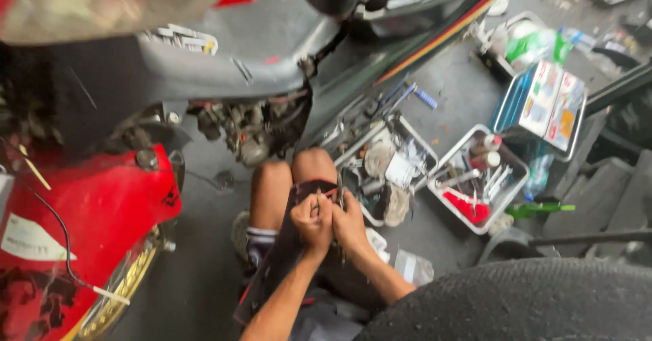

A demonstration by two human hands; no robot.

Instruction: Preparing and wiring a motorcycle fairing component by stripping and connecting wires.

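1. Both hands are clenched together over the lap, between the knees: left hand (311, 220) fisted around a small part that is mostly hidden, right hand (349, 220) pinching a thin metal tool (339, 193) that sticks up between them. What the part is cannot be told.
2. Far left: red motorcycle fairing (95, 205) with a gold wheel rim (122, 293) below it. Keep elbows clear of it.
3. Centre: engine (251, 130), exposed under the grey body.
4. Judgement: brace the wrists on the thighs and keep the tool in line with the part so it doesn't slip.
5. Right: white tool tray (380, 171), second tray (475, 185) with a red rag, black tyre (530, 300) at bottom right.
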